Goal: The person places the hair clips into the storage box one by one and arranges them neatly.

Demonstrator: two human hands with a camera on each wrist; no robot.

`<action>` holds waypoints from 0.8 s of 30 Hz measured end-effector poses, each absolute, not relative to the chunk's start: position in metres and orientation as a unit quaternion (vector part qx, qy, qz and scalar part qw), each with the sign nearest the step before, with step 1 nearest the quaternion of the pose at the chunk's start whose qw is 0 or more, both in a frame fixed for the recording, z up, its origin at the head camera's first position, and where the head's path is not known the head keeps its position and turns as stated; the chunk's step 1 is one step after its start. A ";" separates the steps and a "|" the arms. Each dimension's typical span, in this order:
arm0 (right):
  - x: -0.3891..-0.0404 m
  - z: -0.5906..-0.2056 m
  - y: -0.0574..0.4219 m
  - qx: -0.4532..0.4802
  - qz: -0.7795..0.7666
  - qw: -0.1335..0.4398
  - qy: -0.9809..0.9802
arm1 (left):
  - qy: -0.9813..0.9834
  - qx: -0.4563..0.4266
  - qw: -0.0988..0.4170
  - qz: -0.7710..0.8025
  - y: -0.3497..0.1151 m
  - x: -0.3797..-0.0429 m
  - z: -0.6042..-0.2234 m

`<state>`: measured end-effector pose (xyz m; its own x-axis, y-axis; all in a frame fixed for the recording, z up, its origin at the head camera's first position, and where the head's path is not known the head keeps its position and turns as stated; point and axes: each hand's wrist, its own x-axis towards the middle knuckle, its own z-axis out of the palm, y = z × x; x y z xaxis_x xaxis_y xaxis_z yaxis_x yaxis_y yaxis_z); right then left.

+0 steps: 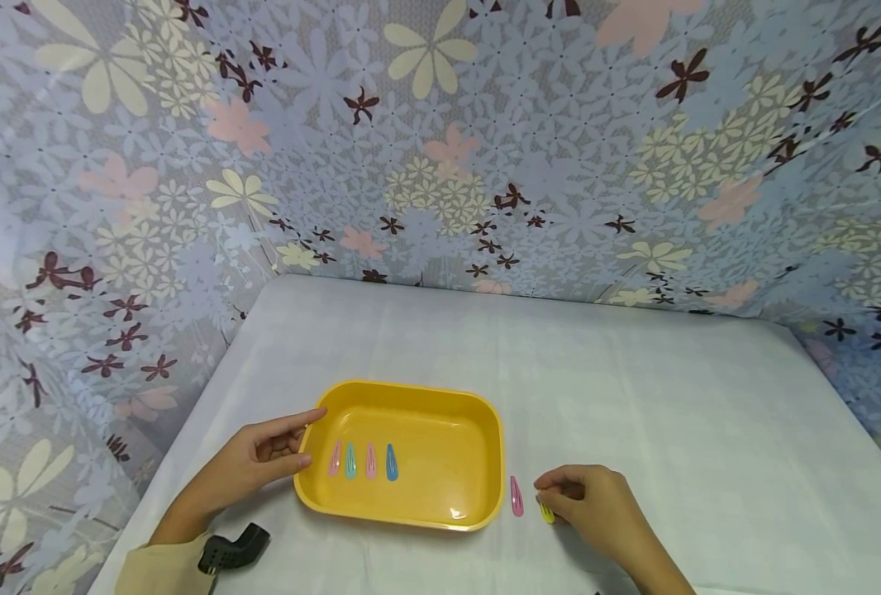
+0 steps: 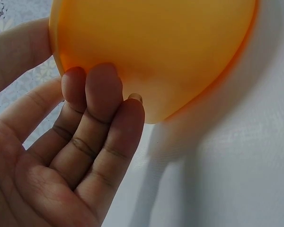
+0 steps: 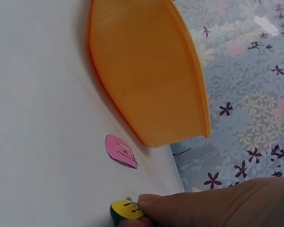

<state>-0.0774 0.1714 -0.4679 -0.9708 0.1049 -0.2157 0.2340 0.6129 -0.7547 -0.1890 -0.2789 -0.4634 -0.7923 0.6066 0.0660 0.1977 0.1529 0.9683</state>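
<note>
A yellow tray [image 1: 448, 463] sits at the front of the table. My left hand [image 1: 265, 450] grips its left edge, thumb and index finger on the rim; in the left wrist view the other fingers curl against its outer wall. Inside the tray's left half several snap hair clips stand in a row: a pink clip [image 1: 335, 458], a teal clip [image 1: 350, 461], another pink clip [image 1: 370, 461] and a blue clip [image 1: 392, 463]. Right of the tray, my right hand [image 1: 592, 504] pinches a yellow hair clip [image 3: 127, 208] between thumb and finger. Beside it a darker pink clip [image 1: 516, 497] lies on the cloth.
A pale cloth [image 1: 634, 397] covers the table. Flower-patterned fabric [image 1: 440, 165] hangs behind it and along the left side. A black strap-like piece [image 1: 234, 549] is at my left sleeve [image 1: 165, 566].
</note>
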 end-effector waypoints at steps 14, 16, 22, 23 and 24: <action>-0.078 -0.467 0.172 0.093 -0.439 0.076 0.890 | 0.738 0.271 0.176 0.593 -0.279 -0.189 -0.462; -0.078 -0.467 0.172 0.091 -0.440 0.076 0.890 | 0.739 0.271 0.175 0.591 -0.279 -0.189 -0.462; -0.077 -0.466 0.173 0.093 -0.439 0.079 0.890 | 0.739 0.273 0.173 0.591 -0.279 -0.189 -0.462; -0.077 -0.466 0.173 0.093 -0.437 0.080 0.891 | 0.740 0.274 0.173 0.590 -0.279 -0.188 -0.462; -0.077 -0.466 0.173 0.094 -0.436 0.080 0.891 | 0.740 0.273 0.173 0.591 -0.279 -0.188 -0.462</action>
